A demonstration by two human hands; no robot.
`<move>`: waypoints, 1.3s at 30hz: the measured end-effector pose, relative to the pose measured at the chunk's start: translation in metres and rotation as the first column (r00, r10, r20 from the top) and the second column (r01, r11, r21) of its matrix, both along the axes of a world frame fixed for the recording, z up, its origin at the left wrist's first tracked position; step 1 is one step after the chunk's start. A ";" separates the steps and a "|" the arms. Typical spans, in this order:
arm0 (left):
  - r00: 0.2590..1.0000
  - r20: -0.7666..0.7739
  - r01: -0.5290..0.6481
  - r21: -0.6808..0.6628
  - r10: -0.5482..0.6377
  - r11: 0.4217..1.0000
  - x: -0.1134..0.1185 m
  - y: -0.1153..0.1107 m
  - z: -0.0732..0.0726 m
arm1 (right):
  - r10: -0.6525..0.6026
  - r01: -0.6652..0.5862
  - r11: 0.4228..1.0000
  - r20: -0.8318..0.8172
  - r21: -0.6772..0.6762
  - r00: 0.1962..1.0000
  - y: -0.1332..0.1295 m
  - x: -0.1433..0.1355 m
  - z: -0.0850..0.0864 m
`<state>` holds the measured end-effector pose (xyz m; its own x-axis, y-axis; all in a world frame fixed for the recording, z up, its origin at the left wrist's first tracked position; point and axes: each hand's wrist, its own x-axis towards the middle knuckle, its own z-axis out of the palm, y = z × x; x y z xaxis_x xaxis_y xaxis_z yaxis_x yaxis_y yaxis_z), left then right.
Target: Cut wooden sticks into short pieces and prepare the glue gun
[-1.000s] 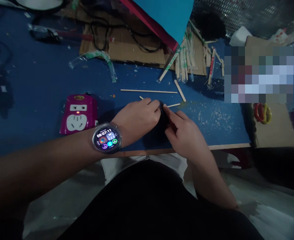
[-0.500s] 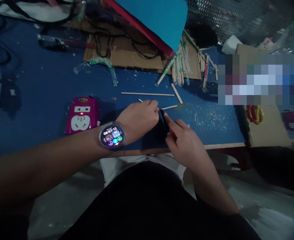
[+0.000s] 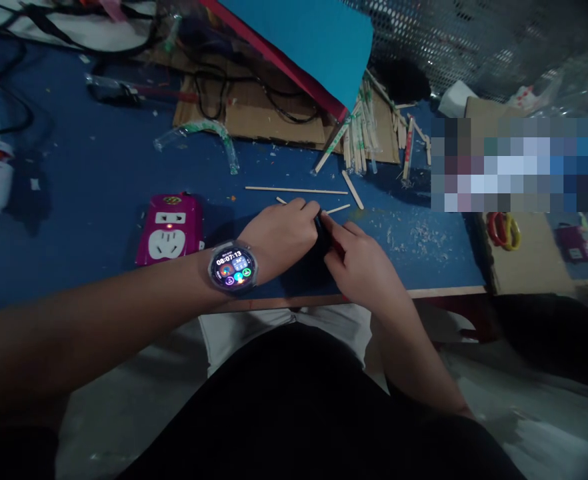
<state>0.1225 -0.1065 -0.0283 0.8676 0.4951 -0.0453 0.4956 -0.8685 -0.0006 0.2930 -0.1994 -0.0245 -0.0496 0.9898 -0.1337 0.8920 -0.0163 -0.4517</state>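
Right of the magenta socket (image 3: pixel 168 230), our watch (image 3: pixel 233 265) is now showing a later second. Farther right of it, our left hand (image 3: pixel 284 232) is curling downward (we cannot tell whether it is gripping), a thin stick (image 3: pixel 339 209) poking out beyond. Farthest from the socket, our right hand (image 3: pixel 361 260) is gripping a dark tool (image 3: pixel 325 233), its index finger (image 3: pixel 336 230) sitting nearer our left hand than before.

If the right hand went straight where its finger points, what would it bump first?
Probably the bare left hand, which lies just ahead of the right hand. The nearest thin, pale wooden stick might come first; depth is unclear.
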 end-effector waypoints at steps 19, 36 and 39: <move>0.999 0.033 -0.039 0.050 0.037 0.998 0.003 -0.007 -0.004 | 0.002 -0.001 1.000 0.068 -0.021 0.998 -0.009 -0.007 0.005; 0.994 0.006 -0.107 0.029 0.107 0.994 -0.007 0.006 0.002 | -0.002 -0.032 0.987 0.208 0.158 0.978 0.004 0.120 0.007; 0.995 0.056 -0.086 0.085 0.082 0.993 -0.008 0.005 -0.002 | -0.041 -0.020 0.970 0.246 0.241 0.968 0.007 0.123 0.000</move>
<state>0.1142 -0.1011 -0.0307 0.8229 0.5663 0.0459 0.5680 -0.8217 -0.0467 0.4161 -0.1924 -0.0248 -0.0346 0.9943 0.1013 0.9765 0.0552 -0.2083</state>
